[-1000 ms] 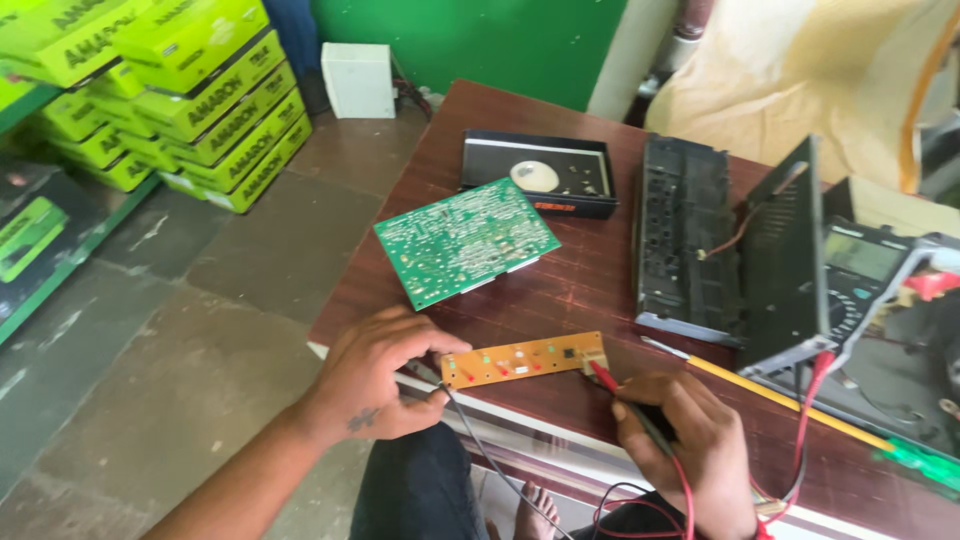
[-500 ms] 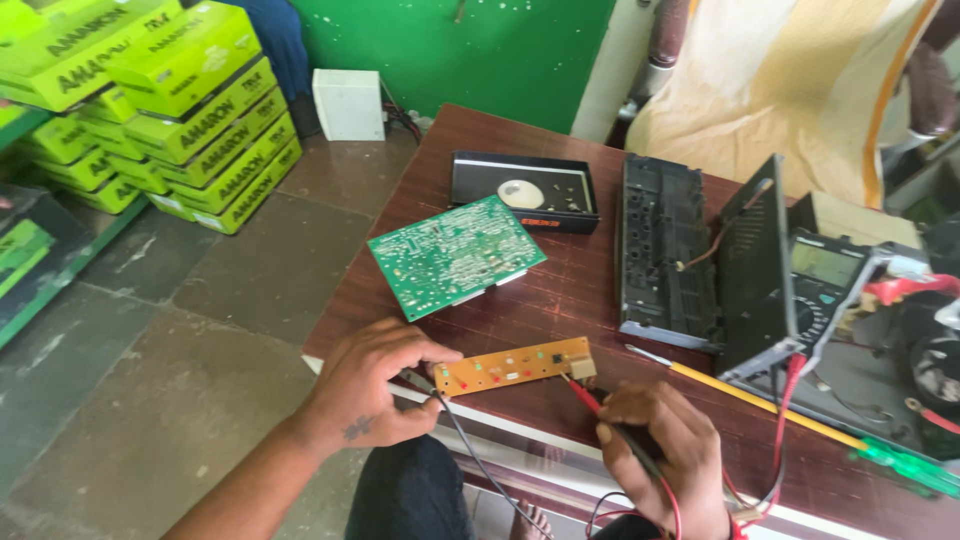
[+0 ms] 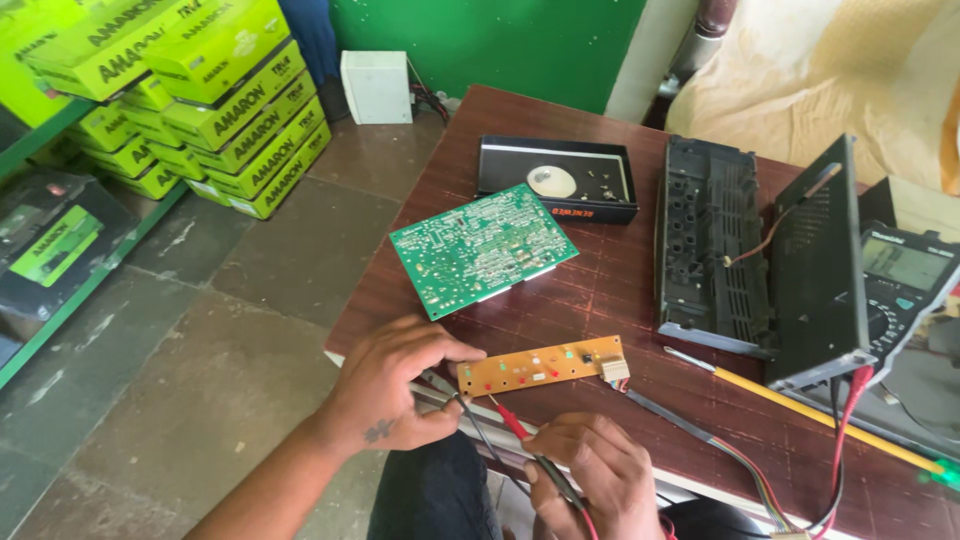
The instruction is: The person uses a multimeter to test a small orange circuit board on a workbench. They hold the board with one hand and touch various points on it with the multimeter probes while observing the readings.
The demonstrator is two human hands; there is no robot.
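Both hands slid nearer: left hand (image 3: 385, 385) pinches black probe (image 3: 470, 415), right hand (image 3: 590, 470) grips red probe (image 3: 512, 422).

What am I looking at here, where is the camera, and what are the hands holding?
The camera sits on a person's head and looks down at a brown table. The left hand holds a black probe by the end of a small orange board. The right hand holds a red probe pointed at that board. Further back lie a green circuit board, a black tray, an opened black casing and, at the right edge, a meter.
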